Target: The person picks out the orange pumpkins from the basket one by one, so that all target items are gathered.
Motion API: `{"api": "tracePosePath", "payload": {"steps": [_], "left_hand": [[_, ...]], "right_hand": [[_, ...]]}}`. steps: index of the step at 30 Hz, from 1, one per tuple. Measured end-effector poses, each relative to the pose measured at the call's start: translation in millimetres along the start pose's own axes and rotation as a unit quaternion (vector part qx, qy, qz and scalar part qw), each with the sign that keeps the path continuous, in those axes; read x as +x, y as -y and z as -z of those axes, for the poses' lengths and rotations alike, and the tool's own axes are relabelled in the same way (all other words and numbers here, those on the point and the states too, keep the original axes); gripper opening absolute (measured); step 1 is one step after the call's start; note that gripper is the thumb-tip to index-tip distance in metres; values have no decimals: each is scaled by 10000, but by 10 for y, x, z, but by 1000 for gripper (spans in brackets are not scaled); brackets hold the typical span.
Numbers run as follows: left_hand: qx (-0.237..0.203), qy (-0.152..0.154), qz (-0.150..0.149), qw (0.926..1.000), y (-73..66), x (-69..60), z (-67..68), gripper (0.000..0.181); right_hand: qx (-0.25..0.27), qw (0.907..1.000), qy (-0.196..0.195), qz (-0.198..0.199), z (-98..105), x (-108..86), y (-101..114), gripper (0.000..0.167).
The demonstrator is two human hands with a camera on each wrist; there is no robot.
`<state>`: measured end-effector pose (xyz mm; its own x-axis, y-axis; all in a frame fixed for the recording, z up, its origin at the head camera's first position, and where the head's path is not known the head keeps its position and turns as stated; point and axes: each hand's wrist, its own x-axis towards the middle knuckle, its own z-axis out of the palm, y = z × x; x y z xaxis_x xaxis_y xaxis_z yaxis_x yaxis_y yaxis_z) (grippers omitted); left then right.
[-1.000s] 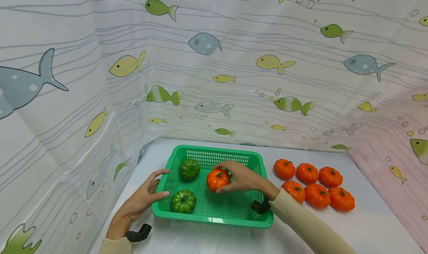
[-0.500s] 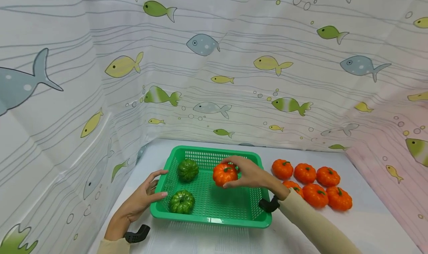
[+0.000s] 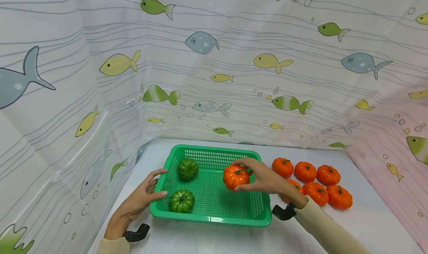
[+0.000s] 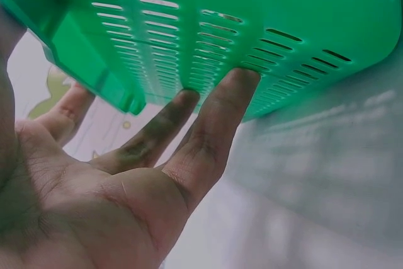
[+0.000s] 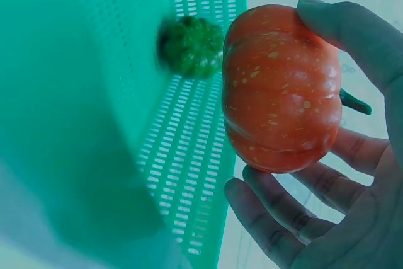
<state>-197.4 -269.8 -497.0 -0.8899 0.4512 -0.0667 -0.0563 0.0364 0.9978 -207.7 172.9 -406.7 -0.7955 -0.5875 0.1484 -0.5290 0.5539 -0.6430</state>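
My right hand (image 3: 262, 176) grips a small orange pumpkin (image 3: 235, 178) between thumb and fingers, over the right part of the green plastic basket (image 3: 210, 220). In the right wrist view the same pumpkin (image 5: 283, 89) shows yellow flecks and a green stem, held off the basket floor. Two green pumpkins, one at the back (image 3: 188, 169) and one at the front (image 3: 182, 201), sit at the basket's left end. My left hand (image 3: 142, 198) rests at the basket's left rim. Its extended fingers (image 4: 217, 114) touch the slotted outer wall in the left wrist view.
Several orange pumpkins (image 3: 315, 192) stand in two rows on the white table (image 3: 364, 224), right of the basket; my right arm partly covers one. A fish-print curtain (image 3: 214, 109) encloses the table at the back and sides.
The right hand has lifted the orange pumpkin from mid-basket and carried it to the right. The left hand stays at the rim, and both green pumpkins keep their places.
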Motion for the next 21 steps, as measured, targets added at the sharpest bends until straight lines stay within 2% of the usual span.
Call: {"api": "tracePosePath", "payload": {"steps": [8, 21], "left_hand": [[15, 9, 10, 10000, 2, 7, 12, 74], [54, -47, 68, 10000, 0, 8, 12, 75]], "right_hand": [[-121, 9989, -424, -186, 124, -278, -43, 74], [-39, 9944, -866, -607, 278, -720, -153, 70]]}}
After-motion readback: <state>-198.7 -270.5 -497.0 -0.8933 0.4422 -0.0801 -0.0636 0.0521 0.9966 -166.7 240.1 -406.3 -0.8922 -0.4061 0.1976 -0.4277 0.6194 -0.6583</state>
